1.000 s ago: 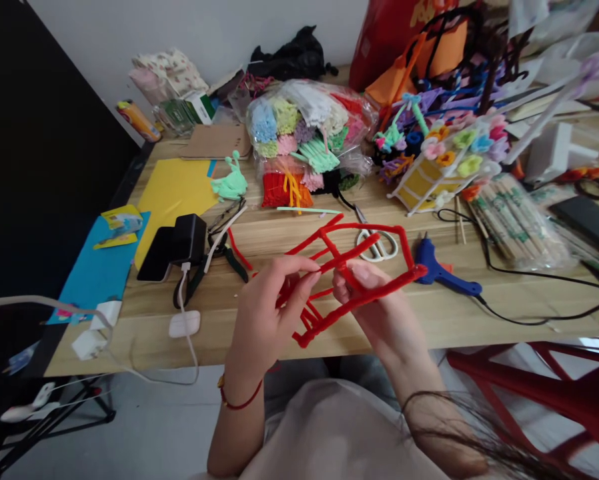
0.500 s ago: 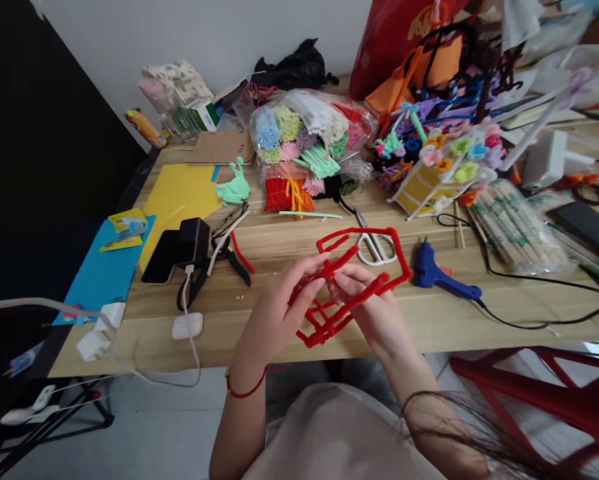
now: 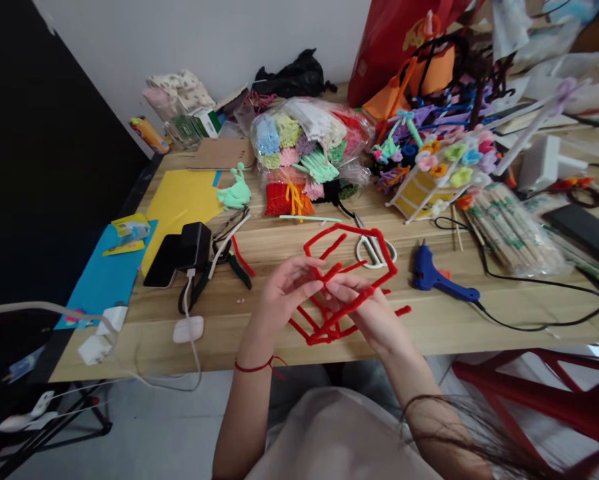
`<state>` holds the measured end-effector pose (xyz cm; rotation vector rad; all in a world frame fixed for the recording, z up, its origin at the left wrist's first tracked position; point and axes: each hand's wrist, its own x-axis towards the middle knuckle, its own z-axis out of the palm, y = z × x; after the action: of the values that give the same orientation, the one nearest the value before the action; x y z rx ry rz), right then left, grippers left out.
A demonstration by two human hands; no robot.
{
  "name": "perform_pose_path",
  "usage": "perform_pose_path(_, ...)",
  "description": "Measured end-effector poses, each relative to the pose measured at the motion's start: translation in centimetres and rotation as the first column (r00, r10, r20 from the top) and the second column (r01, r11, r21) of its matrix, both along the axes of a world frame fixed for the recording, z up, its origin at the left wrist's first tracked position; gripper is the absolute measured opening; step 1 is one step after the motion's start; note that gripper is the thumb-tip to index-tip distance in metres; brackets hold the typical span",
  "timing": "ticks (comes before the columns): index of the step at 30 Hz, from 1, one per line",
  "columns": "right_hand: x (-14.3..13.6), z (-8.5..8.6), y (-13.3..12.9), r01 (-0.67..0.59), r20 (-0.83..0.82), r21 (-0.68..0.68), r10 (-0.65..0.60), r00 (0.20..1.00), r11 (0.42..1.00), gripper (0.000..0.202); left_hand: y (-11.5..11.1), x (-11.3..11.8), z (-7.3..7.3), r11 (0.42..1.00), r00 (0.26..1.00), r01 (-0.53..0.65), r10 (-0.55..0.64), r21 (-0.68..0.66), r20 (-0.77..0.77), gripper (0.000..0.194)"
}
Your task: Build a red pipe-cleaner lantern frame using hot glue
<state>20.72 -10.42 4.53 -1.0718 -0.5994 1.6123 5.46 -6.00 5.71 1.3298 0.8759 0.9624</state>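
We hold a red pipe-cleaner frame [image 3: 348, 309] above the near edge of the wooden table [image 3: 279, 241], between our two hands. Our left hand [image 3: 281, 287] pinches it from the left, thumb and forefinger pressed together on a short red rod near the frame's middle. Our right hand [image 3: 377, 319] closes on the frame just beside that pinch, its fingertips almost meeting the left ones. The largest loop of the frame rises on the far side of the grip, and a crossed cluster of rods sits below it, on the near side. One thick rod passes across the right fingers, and a red end sticks out to the right of that hand. We wear a red cord bracelet [image 3: 254, 369] on the left wrist.

Just beyond the frame lie white-handled scissors [image 3: 376, 252], partly behind its loop. To the right rests a blue glue gun [image 3: 433, 277]; to the left, a loose red pipe cleaner [image 3: 242, 257] lies near dark green-handled pliers [image 3: 240, 275]. On the far side, a mint-green strip [image 3: 309, 219] lies in front of a clear bag of coloured pipe cleaners [image 3: 304, 137].
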Motion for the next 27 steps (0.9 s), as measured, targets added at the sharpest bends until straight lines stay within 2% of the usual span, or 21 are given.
perform_pose_path(3, -0.2, -0.2, 0.1, -0.027, 0.016, -0.009, 0.027, 0.999, 1.0, 0.024, 0.3, -0.2, -0.4, 0.999, 1.0, 0.002, -0.003, -0.043, -0.014, 0.027)
perform_pose_path(6, 0.2, -0.1, 0.5, -0.133, 0.082, 0.028, 0.131, 0.988, 0.991, 0.027, 0.7, -0.2, -0.8, 0.997, 1.0, 0.009, -0.01, -0.071, -0.022, 0.022)
perform_pose_path(8, 1.4, 0.0, 1.2, -0.254, 0.16, 0.041, 0.244, 0.956, 0.966, 0.032, 0.9, -0.2, -1.3, 0.996, 0.999, -0.013, 0.01, -0.089, -0.033, 0.019)
perform_pose_path(10, 3.5, 0.1, 2.1, -0.298, 0.244, 0.04, 0.28, 0.928, 0.954, 0.046, 1.1, -0.4, -2.0, 0.991, 0.997, -0.077, 0.074, -0.108, -0.034, 0.02)
perform_pose_path(11, 4.8, 0.1, 2.7, -0.2, 0.294, 0.086, 0.167, 0.941, 0.976, 0.055, 1.2, -0.6, -2.3, 0.986, 0.992, -0.122, 0.12, -0.115, -0.026, 0.021)
perform_pose_path(12, 6.2, 0.1, 3.2, -0.024, 0.355, 0.185, -0.044, 0.934, 0.982, 0.063, 1.3, -0.8, -2.5, 0.979, 0.986, -0.165, 0.164, -0.121, -0.014, 0.023)
perform_pose_path(13, 7.6, 0.1, 3.7, 0.161, 0.38, 0.309, -0.277, 0.883, 0.937, 0.065, 1.4, -1.0, -2.7, 0.971, 0.979, -0.202, 0.204, -0.128, -0.001, 0.025)
perform_pose_path(14, 9.0, 0.1, 4.1, 0.344, 0.347, 0.436, -0.508, 0.788, 0.832, 0.06, 1.4, -1.3, -2.9, 0.963, 0.972, -0.231, 0.234, -0.136, 0.009, 0.026)
perform_pose_path(15, 10.2, 0.1, 4.4, 0.491, 0.28, 0.526, -0.687, 0.671, 0.695, 0.048, 1.4, -1.5, -3.0, 0.956, 0.966, -0.254, 0.259, -0.144, 0.016, 0.027)
perform_pose_path(16, 11.2, 0.2, 4.5, 0.556, 0.241, 0.558, -0.762, 0.601, 0.616, 0.034, 1.4, -1.8, -3.0, 0.95, 0.96, -0.273, 0.28, -0.153, 0.02, 0.028)
perform_pose_path(17, 12.0, 0.3, 4.6, 0.581, 0.235, 0.575, -0.797, 0.557, 0.576, 0.025, 1.4, -2.0, -3.0, 0.943, 0.955, -0.29, 0.297, -0.161, 0.021, 0.029)
perform_pose_path(18, 12.4, 0.4, 4.6, 0.578, 0.258, 0.578, -0.801, 0.54, 0.576, 0.02, 1.4, -2.1, -3.0, 0.938, 0.949, -0.307, 0.314, -0.162, 0.021, 0.03)
perform_pose_path(23, 12.1, 0.4, 4.7, 0.385, 0.462, 0.504, -0.617, 0.637, 0.774, 0.024, 1.5, -2.2, -3.0, 0.935, 0.941, -0.338, 0.339, -0.109, -0.004, 0.034)
perform_pose_path(27, 11.7, -0.6, 5.5, 0.296, 0.47, 0.47, -0.52, 0.713, 0.831, 0.026, 1.2, -1.9, -2.8, 0.935, 0.938, -0.346, 0.346, -0.082, -0.009, 0.034)
